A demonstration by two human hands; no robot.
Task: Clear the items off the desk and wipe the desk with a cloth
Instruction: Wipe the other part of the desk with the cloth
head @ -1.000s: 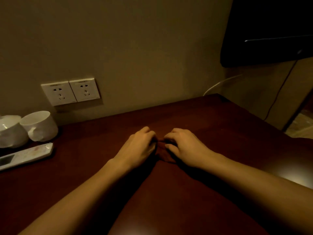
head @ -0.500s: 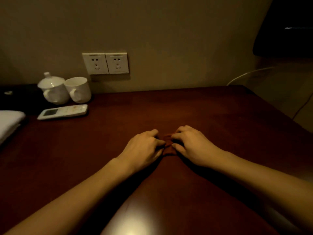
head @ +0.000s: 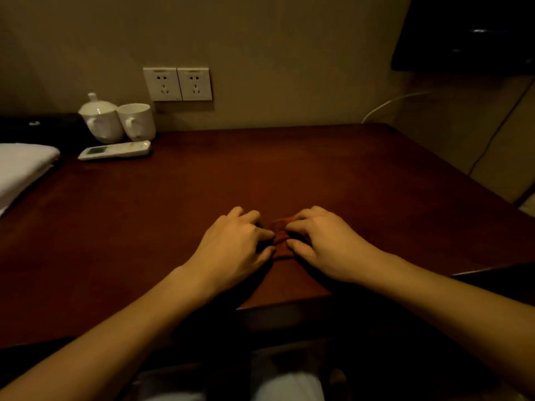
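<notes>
Nearest the camera, two bare forearms reach forward over the near edge of the dark red-brown counter [head: 333, 175]. The left hand [head: 231, 250] and the right hand [head: 327, 244] lie palm down, close together near the front middle of the counter, their fingertips turned in toward each other. Between them sits a small bunched cloth [head: 280, 241], reddish-brown and hard to tell from the wood in the dim light. Both hands have curled fingers gripping it, the left from its left side and the right from its right side, and the cloth rests on the counter surface under them.

Further back on the left edge, a folded white towel [head: 20, 169] lies partly out of view. Beyond it, near the wall, a white remote control [head: 114, 150] lies flat on the counter, lengthwise from left to right. Just behind the remote stand a white lidded cup [head: 101, 120] and a white open cup [head: 137, 121], side by side and touching or nearly so. A dark object [head: 43, 128] sits to their left; what it is cannot be told.

On the beige wall above the cups are two white wall sockets [head: 178, 83] set side by side. At the top right hangs a dark screen [head: 469, 30], and a white cable [head: 388, 104] curves down behind the far right corner of the counter
</notes>
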